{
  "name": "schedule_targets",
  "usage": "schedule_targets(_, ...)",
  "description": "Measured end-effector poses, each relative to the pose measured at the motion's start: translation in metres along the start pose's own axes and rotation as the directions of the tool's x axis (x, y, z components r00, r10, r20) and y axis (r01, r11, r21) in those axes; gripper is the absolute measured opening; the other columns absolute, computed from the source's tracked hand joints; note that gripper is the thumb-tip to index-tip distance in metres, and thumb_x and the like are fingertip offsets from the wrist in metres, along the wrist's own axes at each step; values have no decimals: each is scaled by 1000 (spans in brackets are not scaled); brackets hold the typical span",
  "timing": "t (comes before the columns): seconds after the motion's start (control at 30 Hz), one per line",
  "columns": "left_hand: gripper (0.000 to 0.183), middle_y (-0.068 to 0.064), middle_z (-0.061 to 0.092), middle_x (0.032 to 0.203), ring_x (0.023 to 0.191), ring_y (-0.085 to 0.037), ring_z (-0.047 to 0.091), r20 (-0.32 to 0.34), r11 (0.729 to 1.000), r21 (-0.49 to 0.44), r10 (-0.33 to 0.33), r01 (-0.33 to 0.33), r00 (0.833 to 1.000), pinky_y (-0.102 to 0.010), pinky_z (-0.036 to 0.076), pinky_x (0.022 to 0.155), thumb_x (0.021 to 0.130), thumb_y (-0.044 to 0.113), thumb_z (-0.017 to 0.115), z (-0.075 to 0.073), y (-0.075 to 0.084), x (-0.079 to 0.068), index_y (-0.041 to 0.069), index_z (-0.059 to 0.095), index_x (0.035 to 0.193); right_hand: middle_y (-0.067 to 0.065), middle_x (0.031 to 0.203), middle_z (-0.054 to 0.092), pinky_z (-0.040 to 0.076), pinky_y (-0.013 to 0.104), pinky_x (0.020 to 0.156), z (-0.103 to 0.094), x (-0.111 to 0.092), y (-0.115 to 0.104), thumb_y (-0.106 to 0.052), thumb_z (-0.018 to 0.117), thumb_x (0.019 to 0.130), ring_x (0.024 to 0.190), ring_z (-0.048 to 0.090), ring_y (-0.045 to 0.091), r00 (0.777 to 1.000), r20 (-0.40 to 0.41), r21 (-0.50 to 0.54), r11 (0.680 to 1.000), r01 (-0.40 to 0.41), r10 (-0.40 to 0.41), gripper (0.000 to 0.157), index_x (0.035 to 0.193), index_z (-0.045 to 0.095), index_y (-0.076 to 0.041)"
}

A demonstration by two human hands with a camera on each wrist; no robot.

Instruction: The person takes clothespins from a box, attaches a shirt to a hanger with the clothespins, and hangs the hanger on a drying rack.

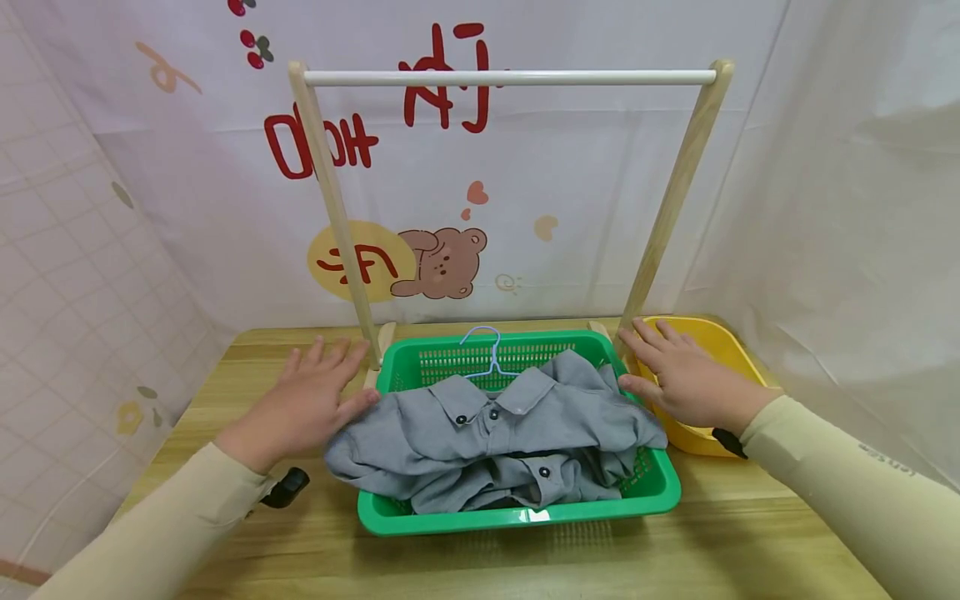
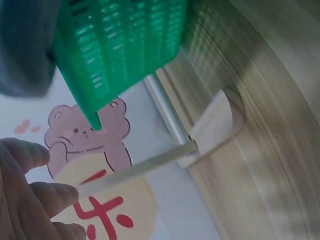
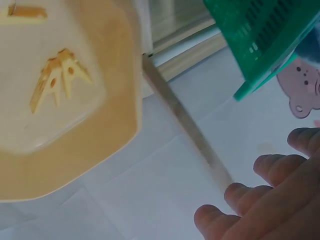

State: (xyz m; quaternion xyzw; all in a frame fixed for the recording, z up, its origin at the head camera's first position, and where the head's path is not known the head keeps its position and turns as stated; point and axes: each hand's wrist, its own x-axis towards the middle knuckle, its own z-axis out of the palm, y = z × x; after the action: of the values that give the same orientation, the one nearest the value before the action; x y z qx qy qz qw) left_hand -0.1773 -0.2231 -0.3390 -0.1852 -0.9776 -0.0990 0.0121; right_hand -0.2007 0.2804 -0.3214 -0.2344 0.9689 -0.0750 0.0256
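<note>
A grey button-up shirt (image 1: 450,429) lies bunched in a green plastic basket (image 1: 517,518), its collar toward the back. Behind the collar rises the hook of a light-blue clothes hanger (image 1: 493,350). To the left of the basket is my left hand (image 1: 311,400), fingers spread and nothing held, the thumb close to the shirt's shoulder. My right hand (image 1: 678,371) is spread the same way at the basket's right side, overlapping the yellow basin (image 1: 723,337) in the head view. Both palms face down.
A wooden rack with a white rail (image 1: 510,77) stands behind the basket, its feet (image 2: 212,122) on the wooden table (image 1: 255,367). Inside the yellow basin are several small yellow clips (image 3: 60,77). A printed cloth (image 1: 570,167) hangs at the back.
</note>
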Motion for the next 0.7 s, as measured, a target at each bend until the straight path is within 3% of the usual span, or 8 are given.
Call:
schedule_targets(0.37, 80, -32, 31, 168, 157, -61, 12, 13, 998, -43, 44, -43, 999, -80, 9, 121, 105, 59, 52, -1, 20, -5, 8, 35, 165, 32, 170, 24, 20, 80, 118, 5, -3, -14, -49, 55, 108, 154, 16, 65, 998, -3, 7, 998, 66, -66, 79, 165, 29, -2)
schedule_targets(0.7, 78, -28, 31, 169, 157, -61, 14, 35, 998, -20, 59, -58, 998, -80, 11, 121, 105, 59, 51, 8, 29, -6, 8, 39, 163, 27, 172, 22, 19, 78, 120, 12, -5, -19, -54, 54, 106, 155, 16, 62, 996, 6, 15, 996, 85, -85, 81, 165, 31, -4)
